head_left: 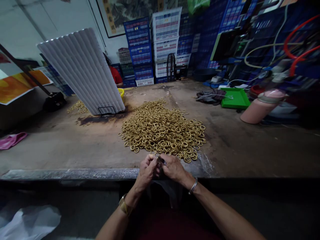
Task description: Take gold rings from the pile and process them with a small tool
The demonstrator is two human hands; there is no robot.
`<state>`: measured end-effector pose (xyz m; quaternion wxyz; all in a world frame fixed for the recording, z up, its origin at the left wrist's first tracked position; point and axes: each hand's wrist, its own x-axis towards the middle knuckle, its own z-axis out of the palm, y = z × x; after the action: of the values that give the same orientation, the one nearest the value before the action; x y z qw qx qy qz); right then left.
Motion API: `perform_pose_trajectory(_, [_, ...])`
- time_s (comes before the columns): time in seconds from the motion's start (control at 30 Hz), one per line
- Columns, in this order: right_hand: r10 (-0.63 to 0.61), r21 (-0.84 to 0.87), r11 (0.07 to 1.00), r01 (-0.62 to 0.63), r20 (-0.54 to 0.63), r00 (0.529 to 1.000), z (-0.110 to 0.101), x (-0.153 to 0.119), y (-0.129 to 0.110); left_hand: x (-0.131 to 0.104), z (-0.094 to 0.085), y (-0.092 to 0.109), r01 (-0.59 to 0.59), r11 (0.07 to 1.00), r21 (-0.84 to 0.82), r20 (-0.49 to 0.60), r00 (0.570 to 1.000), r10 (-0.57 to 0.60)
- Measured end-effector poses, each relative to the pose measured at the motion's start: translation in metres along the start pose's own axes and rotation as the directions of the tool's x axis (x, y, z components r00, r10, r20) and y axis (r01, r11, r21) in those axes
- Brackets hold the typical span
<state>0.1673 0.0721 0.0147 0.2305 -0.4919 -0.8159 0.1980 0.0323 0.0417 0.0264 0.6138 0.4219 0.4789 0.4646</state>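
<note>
A wide heap of brass-coloured rings point(160, 128) lies on the brown worktop point(87, 150). At the table's front edge, just below the heap, both hands meet with their fingertips close together. My left hand point(147, 169) is closed, thumb and fingers pinched on something small I cannot make out. My right hand point(173, 167) is closed too, its thumb and forefinger on a small dark piece between the hands, which is too small to name.
An upright corrugated panel point(82, 70) stands in a wire holder at left, with a person's red sleeve point(115, 75) behind it. A green tray point(235, 98) and pink bottle point(261, 106) are at right, a pink cloth point(12, 140) far left, stacked crates point(140, 50) behind.
</note>
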Motion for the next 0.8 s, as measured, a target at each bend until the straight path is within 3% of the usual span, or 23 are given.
perform_pose_trajectory(0.27, [0.001,-0.128,0.992,0.011,0.095,0.995,0.001,-0.001,-0.002,-0.005,0.002,0.002,-0.079,0.996,0.05,-0.018,0.997,0.08])
perform_pose_trajectory(0.4, [0.143,-0.121,0.984,-0.133,0.076,0.987,0.001,0.006,0.009,-0.01,0.0,0.002,-0.094,0.996,0.008,0.048,0.994,0.093])
perform_pose_trajectory(0.47, [0.192,-0.026,0.981,-0.192,0.02,0.981,0.001,0.009,0.012,-0.011,-0.001,0.002,-0.085,0.995,-0.051,0.093,0.992,0.089])
perform_pose_trajectory(0.53, [0.233,0.202,0.953,-0.227,-0.005,0.972,0.002,0.012,0.009,-0.01,-0.003,0.002,-0.053,0.989,-0.14,0.103,0.992,0.068])
perform_pose_trajectory(0.6, [0.289,0.496,0.819,-0.29,0.081,0.954,0.003,0.011,0.003,-0.008,-0.004,0.001,-0.02,0.974,-0.227,0.103,0.994,0.044])
perform_pose_trajectory(0.67, [0.269,0.71,0.605,-0.361,0.245,0.932,0.005,0.009,-0.004,-0.006,-0.004,0.0,0.0,0.959,-0.285,0.103,0.994,0.03])
perform_pose_trajectory(0.73, [0.183,0.801,0.444,-0.401,0.357,0.916,0.007,0.007,-0.008,-0.004,-0.003,-0.001,0.013,0.947,-0.32,0.09,0.996,0.017])
perform_pose_trajectory(0.8, [0.135,0.832,0.388,-0.397,0.375,0.917,0.008,0.007,-0.01,-0.003,-0.003,-0.001,0.035,0.939,-0.343,0.065,0.998,-0.013])
